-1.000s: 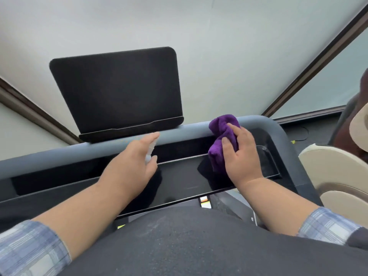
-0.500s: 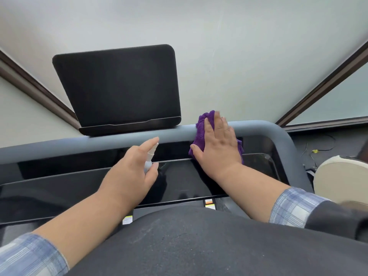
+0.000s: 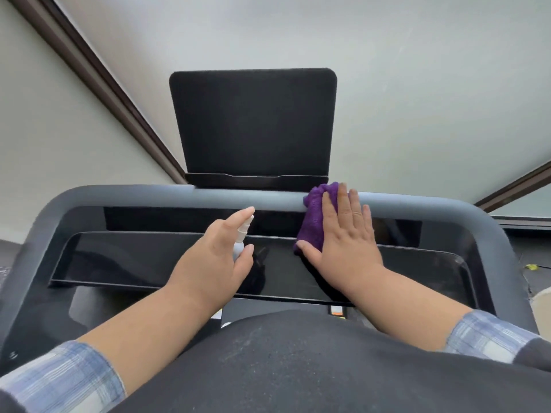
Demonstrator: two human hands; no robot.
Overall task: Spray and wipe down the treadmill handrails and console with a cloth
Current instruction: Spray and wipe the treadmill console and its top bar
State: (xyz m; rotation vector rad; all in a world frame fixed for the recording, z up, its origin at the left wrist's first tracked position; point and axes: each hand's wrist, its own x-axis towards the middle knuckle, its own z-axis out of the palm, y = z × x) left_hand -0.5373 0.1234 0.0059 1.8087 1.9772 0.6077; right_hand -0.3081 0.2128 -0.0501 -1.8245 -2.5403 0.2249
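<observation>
A grey padded handrail [image 3: 179, 198] curves around the glossy black console panel [image 3: 143, 257] of the treadmill. My right hand [image 3: 346, 239] lies flat, fingers spread, pressing a purple cloth [image 3: 316, 216] against the front rail and the console's upper edge, right of centre. My left hand [image 3: 217, 260] holds a small white spray bottle [image 3: 243, 234], index finger stretched over its nozzle, just above the console's middle. Most of the bottle is hidden by the palm.
A black tablet holder [image 3: 253, 126] stands upright behind the rail at the centre. A pale wall with dark brown trim [image 3: 98, 81] lies beyond. A small yellow object [image 3: 532, 267] sits on the dark floor at the right.
My right hand has slid the cloth leftward along the rail, from its right end toward the centre, and flattened out. The view has swung left; my left hand keeps its grip on the bottle.
</observation>
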